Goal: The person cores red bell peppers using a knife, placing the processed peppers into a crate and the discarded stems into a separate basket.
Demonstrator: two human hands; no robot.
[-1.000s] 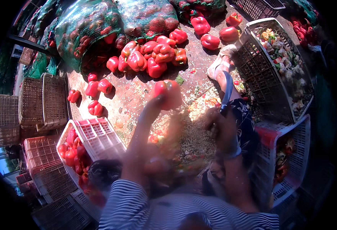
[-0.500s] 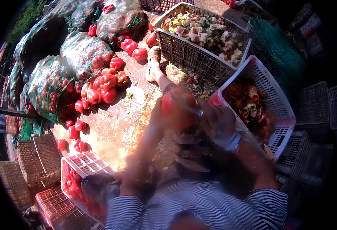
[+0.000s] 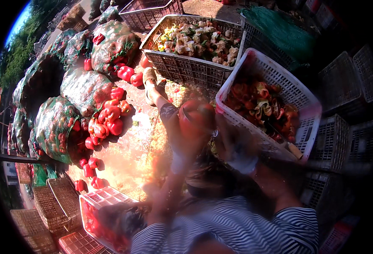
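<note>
My left hand (image 3: 181, 142) is closed around a red bell pepper (image 3: 197, 119), held up in front of me. Close against the pepper's right side is my right hand (image 3: 236, 144), its fingers curled and smeared by motion. A small shiny metal tip shows between this hand and the pepper; the rest of that tool is hidden. Just right of my hands stands a white plastic crate (image 3: 275, 63) with cut red pepper pieces (image 3: 260, 99) inside. A wooden-handled tool (image 3: 295, 150) lies at its near edge.
Green mesh sacks (image 3: 55, 127) of peppers fill the left, with loose red peppers (image 3: 110, 114) beside them. A dark crate (image 3: 186, 70) of pale pepper cores stands ahead. A pink-white crate (image 3: 110, 195) of peppers sits at lower left. Stacked crates (image 3: 330, 135) line the right.
The view has shifted, so the crates and sacks sit lower and further left. The pepper stays in my left hand, and my right hand remains beside it.
</note>
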